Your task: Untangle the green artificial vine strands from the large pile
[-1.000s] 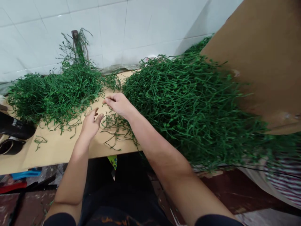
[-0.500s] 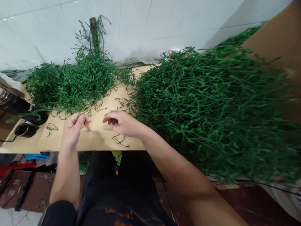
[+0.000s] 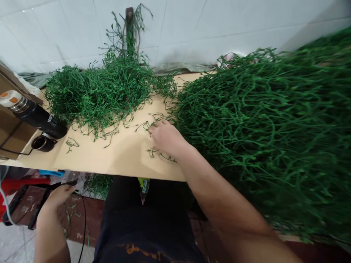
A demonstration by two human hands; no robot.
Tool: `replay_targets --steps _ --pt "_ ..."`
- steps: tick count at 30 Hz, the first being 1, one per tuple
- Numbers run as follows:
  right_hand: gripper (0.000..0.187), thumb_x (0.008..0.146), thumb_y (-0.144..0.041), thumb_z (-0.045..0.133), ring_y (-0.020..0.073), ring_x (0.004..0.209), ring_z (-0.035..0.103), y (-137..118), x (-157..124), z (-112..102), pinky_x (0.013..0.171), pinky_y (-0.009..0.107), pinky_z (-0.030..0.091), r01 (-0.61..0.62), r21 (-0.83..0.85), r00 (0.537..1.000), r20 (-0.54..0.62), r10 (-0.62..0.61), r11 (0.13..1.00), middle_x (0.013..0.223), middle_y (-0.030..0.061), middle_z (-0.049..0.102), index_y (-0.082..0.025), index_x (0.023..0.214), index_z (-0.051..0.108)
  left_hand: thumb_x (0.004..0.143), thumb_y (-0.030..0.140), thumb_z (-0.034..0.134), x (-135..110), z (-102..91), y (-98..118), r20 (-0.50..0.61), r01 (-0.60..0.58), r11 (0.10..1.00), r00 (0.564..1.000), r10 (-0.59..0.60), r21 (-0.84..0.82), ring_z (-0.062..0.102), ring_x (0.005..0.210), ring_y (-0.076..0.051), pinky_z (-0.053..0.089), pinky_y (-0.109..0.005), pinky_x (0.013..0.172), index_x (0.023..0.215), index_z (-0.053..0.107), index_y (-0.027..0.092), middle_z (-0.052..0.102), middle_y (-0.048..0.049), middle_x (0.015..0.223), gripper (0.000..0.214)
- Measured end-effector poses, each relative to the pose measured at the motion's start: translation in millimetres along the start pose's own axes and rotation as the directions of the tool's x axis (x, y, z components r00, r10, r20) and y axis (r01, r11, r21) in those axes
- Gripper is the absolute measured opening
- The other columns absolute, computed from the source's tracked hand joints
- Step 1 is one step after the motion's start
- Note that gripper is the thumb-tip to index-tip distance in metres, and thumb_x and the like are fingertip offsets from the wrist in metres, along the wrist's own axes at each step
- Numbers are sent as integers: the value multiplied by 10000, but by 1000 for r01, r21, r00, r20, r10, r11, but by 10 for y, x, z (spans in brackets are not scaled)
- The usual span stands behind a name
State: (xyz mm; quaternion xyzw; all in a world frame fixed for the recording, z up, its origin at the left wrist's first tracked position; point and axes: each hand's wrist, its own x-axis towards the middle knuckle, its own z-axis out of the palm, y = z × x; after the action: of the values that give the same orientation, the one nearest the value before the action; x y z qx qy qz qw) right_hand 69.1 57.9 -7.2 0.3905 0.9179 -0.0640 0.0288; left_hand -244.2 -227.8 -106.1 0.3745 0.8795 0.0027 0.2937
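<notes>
1. Green stems [image 3: 236, 120]: massed in two heaps on a tan sheet [image 3: 109, 160], with loose strands between; individual stems too many and too tangled to count.
2. Right hand [image 3: 167, 140]: one, over the loose strands, just beside the larger heap; fingers bent downward and close together; whether they pinch a stem cannot be told.
3. Left hand [image 3: 59, 197]: one, lower than the sheet and beyond its near edge; fingers reaching forward, near scattered green bits; whether they pinch anything cannot be told.
4. Heaps, two on the sheet: smaller heap [image 3: 95, 91] at the left rear; larger heap [image 3: 263, 146] at the right, running out of view; further stems [image 3: 100, 184] show below the sheet.
5. Progress, as judged: handling appears under way; loose strands and the larger heap seem left to deal with; what is finished cannot be told.
6. Surroundings: one flask [image 3: 38, 117]; one dark mug [image 3: 41, 143]; one post [image 3: 129, 27] behind the smaller heap.
</notes>
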Motion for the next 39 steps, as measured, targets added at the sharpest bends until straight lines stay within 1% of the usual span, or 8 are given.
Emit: replay_targets --steps 7,11,13,17,19,26,31,39 --pt "394 816 -300 586 315 1158 427 -803 766 -261 913 406 380 256 68 890 -405 -208 964 1203 177 516 -106 1158 574 759 563 428 -303 -336 463 -35 -197 939 980 195 -281 634 920 -259 463 -337 853 823 667 182 713 -87 923 454" --pt "250 799 -154 562 305 1011 551 -912 1257 -95 805 388 408 199 93 956 -236 -173 976 1044 197 610 -85 1031 621 787 525 461 -512 -472 937 -165 -411 822 911 377 -395 629 799 -215 496 -322 785 815 664 184 697 -74 838 398" --pt "196 839 -128 469 253 867 597 -854 1363 -94 739 352 410 188 208 966 -216 -143 960 910 163 641 -100 954 625 818 487 459 -429 -507 1212 -386 -539 776 826 411 -327 615 921 -221 478 -342 870 920 654 186 681 -89 960 372" --pt "188 867 -132 414 162 798 551 -618 1317 -413 776 309 403 169 437 892 -450 52 884 806 69 600 -122 810 593 751 484 584 55 -610 1884 -728 -721 693 480 490 -8 365 1315 -277 281 -434 1101 1253 504 189 444 -140 1378 589" --pt "174 856 -119 428 128 789 519 -456 1206 -638 808 296 397 212 515 845 -523 109 830 759 29 555 -123 746 564 695 499 649 342 -674 2219 -760 -703 708 423 494 69 221 1387 -315 221 -463 1120 1371 368 158 268 -177 1483 807" --pt "174 863 -170 442 63 652 453 163 555 -703 699 233 380 303 753 799 -535 275 585 633 -30 441 -129 710 514 850 353 452 1087 -631 2644 -594 -437 866 639 490 243 257 1353 -375 146 -555 1082 1380 360 61 282 -269 1458 612" --pt "146 835 -151 449 69 592 438 163 148 -275 642 222 361 307 800 800 -510 316 515 618 -29 469 -151 699 501 894 380 274 1398 -657 2593 -628 -335 878 613 479 343 365 1265 -379 191 -555 1050 1288 492 66 415 -261 1354 549" --pt "159 842 -233 430 91 638 411 -21 94 148 633 226 327 332 776 844 -498 199 536 656 -17 453 -148 737 514 831 387 346 936 -1087 2698 -286 -223 843 872 397 490 446 1212 -401 390 -523 923 1270 518 102 476 -246 1324 551"
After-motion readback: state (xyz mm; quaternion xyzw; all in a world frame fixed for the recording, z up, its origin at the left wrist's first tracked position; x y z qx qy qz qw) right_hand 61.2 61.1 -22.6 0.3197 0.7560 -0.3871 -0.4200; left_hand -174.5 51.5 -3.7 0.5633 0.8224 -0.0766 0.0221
